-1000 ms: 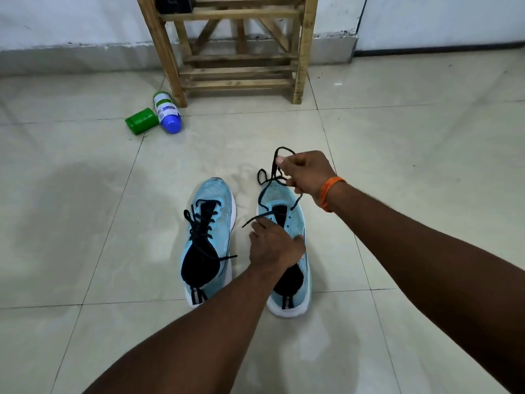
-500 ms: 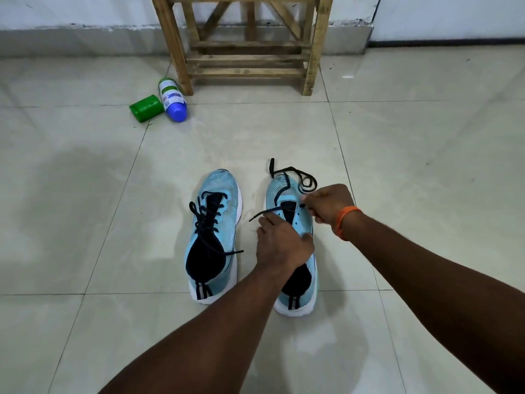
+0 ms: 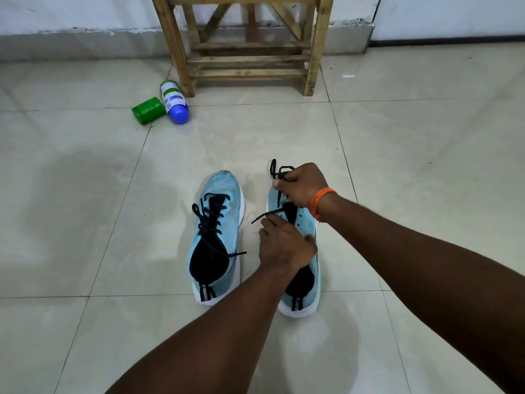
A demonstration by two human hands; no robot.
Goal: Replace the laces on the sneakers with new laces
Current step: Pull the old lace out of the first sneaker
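Two light blue sneakers stand side by side on the tiled floor, toes pointing away. The left sneaker (image 3: 218, 237) is laced with a dark lace. On the right sneaker (image 3: 305, 223), a dark lace (image 3: 277, 172) is mostly pulled out, with a loose loop over the toe and one end (image 3: 262, 216) sticking out to the left. My right hand (image 3: 302, 184), with an orange band at the wrist, pinches this lace above the toe. My left hand (image 3: 285, 245) grips the right sneaker at its middle, covering the eyelets there.
A wooden rack (image 3: 244, 44) stands against the wall at the back. A green jar (image 3: 147, 110) and a white bottle with a blue cap (image 3: 174, 102) lie on the floor by the rack's left leg. Pale floor tiles surround the shoes.
My right hand came down to the eyelets half a second ago and has now drawn up and away over the toe, pulling the lace with it. My left hand stays on the shoe.
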